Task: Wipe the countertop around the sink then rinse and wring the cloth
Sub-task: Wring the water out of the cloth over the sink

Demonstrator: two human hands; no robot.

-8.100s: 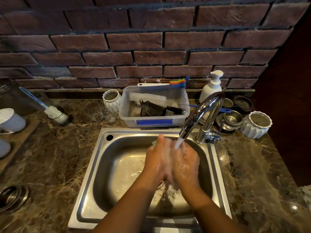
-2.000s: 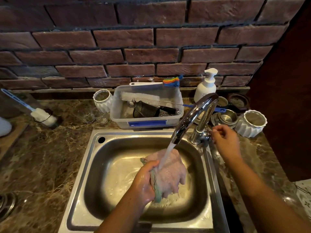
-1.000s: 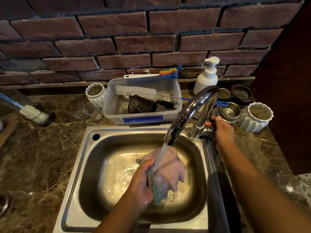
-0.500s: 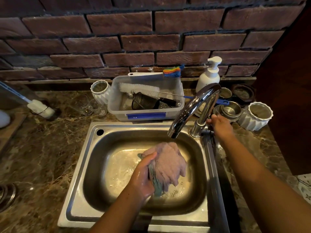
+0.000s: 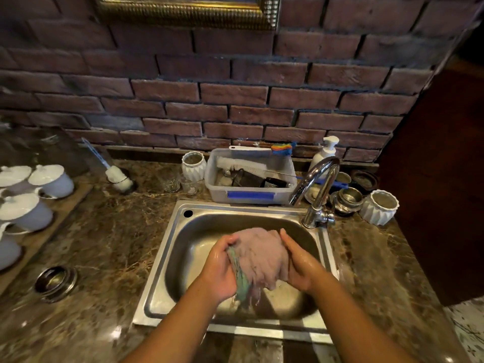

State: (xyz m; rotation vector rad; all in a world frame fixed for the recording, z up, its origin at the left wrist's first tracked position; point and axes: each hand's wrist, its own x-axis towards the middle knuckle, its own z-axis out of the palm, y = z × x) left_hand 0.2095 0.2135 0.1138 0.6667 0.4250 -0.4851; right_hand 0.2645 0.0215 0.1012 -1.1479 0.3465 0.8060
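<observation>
A wet pinkish-grey cloth (image 5: 260,255) with a green edge is bunched up above the basin of the steel sink (image 5: 180,226). My left hand (image 5: 222,268) grips its left side with curled fingers. My right hand (image 5: 298,263) holds its right side, fingers wrapped behind the cloth. Water drips from the cloth's lower end. No water runs from the chrome faucet (image 5: 317,189) at the sink's back right. Brown marble countertop (image 5: 104,244) surrounds the sink.
Behind the sink stands a plastic tub (image 5: 251,189) with brushes, a soap dispenser (image 5: 324,153), white ribbed cups (image 5: 378,206) and steel bowls (image 5: 348,199). White lidded cups (image 5: 51,180) sit on a wooden tray at the left. A steel bowl (image 5: 56,281) lies on the front left counter.
The water has stopped running. My right hand left the faucet handle and came down onto the cloth's right side. Both hands now hold the cloth over the basin.
</observation>
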